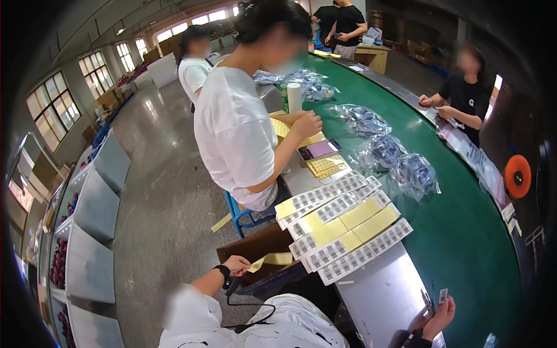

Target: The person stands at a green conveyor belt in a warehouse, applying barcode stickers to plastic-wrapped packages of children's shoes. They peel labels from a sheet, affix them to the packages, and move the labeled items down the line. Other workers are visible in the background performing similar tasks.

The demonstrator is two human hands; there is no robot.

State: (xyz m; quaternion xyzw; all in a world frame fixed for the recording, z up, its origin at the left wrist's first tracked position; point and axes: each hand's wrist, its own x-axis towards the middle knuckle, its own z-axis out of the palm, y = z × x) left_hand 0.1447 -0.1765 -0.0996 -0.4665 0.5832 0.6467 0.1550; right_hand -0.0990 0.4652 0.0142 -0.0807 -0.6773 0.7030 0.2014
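At lower left my left hand (237, 265) pinches a yellow strip of label backing paper (270, 259), which droops over an open brown cardboard box (246, 253) beside the table. My right hand (442, 318), at the lower right, has its fingers closed on a small white barcode label (443, 296) above the table edge. Between the hands, overlapping sheets of barcode labels (365, 258) lie on the metal tabletop (386, 290). Some sheets show bare yellow backing (339, 232) where labels are gone.
A green conveyor belt (464, 232) runs along the right, carrying clear bags with bluish contents (416, 174). A co-worker in white (232, 127) sits ahead, near a phone (319, 149) and yellow sheets (326, 166). Another person (464, 95) works across the belt. Grey bins (90, 261) line the left.
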